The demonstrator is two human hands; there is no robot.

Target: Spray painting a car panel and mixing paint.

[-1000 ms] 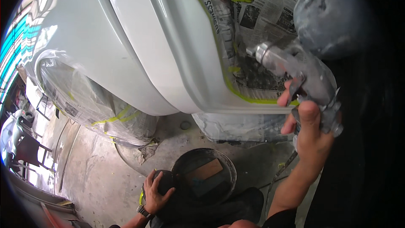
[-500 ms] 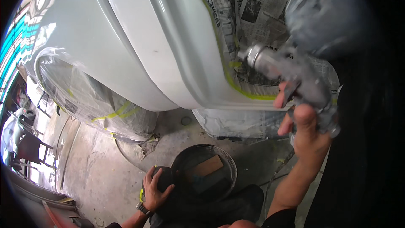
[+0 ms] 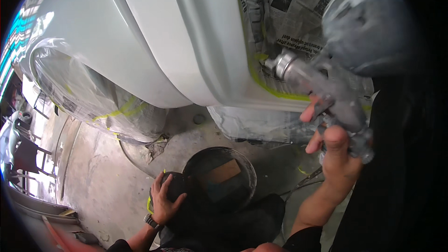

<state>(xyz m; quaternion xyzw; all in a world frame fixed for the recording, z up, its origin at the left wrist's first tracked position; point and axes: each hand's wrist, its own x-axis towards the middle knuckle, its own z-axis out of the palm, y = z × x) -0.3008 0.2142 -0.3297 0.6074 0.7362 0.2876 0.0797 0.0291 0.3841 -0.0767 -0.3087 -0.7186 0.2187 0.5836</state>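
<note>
A metal paint spray gun (image 3: 322,81) with a cloudy, paint-smeared cup (image 3: 368,25) on top is gripped in my right hand (image 3: 338,151), fingers around its handle and trigger. Its nozzle points left, toward the white car body panel (image 3: 205,37) at the masked opening's edge. My left hand (image 3: 164,200) lies with fingers spread on my dark-clothed knee (image 3: 174,184), holding nothing. Newspaper (image 3: 298,18) edged with yellow-green masking tape (image 3: 280,94) covers the opening beside the panel.
Clear plastic sheeting (image 3: 88,88) wraps the wheel at left. On the concrete floor (image 3: 102,158), a round dark tub (image 3: 254,177) with a brown rectangular block (image 3: 223,171) sits by my knees. A hose (image 3: 303,182) runs near my right forearm. Covered sill (image 3: 261,123) lies below the panel.
The view has shifted slightly, so the tub, my left hand and the floor appear higher and further left. My right hand keeps its grip on the spray gun, still near the panel's masked edge.
</note>
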